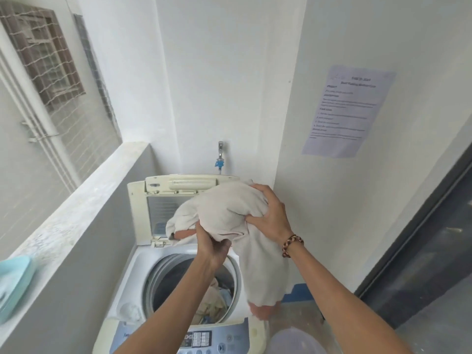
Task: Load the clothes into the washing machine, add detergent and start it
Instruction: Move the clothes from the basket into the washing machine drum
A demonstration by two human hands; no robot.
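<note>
Above the washing machine, both hands grip a white garment.

Both forearms are bare, without sleeves; a braided brown-and-cream cord bracelet circles the right wrist.

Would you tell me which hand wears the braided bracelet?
The right hand, gripping the white cloth from above; the left hand grips it from below, wrist bare.

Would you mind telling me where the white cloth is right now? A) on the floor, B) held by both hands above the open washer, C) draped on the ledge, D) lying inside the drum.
B: the left hand and right hand both grip the white cloth above the open drum.
</note>
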